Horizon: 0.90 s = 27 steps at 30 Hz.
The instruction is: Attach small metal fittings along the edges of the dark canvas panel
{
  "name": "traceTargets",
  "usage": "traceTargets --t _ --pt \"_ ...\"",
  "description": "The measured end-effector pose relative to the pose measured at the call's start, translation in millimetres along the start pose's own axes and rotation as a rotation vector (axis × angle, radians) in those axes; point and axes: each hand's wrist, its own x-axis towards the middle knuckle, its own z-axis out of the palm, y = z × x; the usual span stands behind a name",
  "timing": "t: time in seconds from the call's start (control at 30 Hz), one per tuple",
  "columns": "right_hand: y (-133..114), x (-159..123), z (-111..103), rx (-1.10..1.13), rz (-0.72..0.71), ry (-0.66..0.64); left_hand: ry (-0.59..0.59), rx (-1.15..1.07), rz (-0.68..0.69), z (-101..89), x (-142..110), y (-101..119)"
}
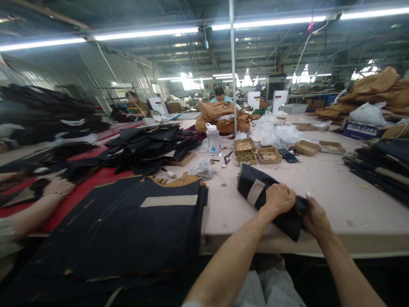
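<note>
My left hand [278, 198] is closed on a dark navy garment piece [255, 187] with a tan strip, which lies at the near edge of the pale worktable [332, 187]. My right hand [315, 217] pinches the same piece at its right end, and a small white object shows at its fingertips. Part of the fabric hangs over the table edge between both hands.
A stack of navy garments [134, 221] lies at my left. A co-worker's hand [57, 186] rests on dark fabric at far left. Trays of small metal parts [244, 155], a water bottle [213, 140], a phone [288, 155], plastic bags and tan garment piles stand farther back.
</note>
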Motion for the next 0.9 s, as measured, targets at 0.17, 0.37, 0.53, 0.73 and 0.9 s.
traceTargets --t 0.17,0.37,0.53,0.73,0.9 --pt "-6.6 -8.3 0.9 0.003 0.049 -0.149 0.474 -0.425 -0.048 -7.0 -98.7 -17.7" --pt "-38.2 -22.2 -5.8 -0.671 -0.042 -0.729 0.580 -0.791 -0.528 -13.0 -202.5 -63.5" --pt "-47.0 -37.3 -0.4 -0.962 -0.245 -0.730 0.543 -0.810 -0.676 -3.3 -215.2 -81.5" --pt "-29.5 -35.2 -0.4 -1.115 -0.487 -0.633 0.465 -0.906 -0.865 12.7 -219.1 -89.3" --pt "-31.4 -23.3 5.6 -1.024 -0.650 -0.555 0.590 -0.989 -0.871 19.1 -212.1 -102.8"
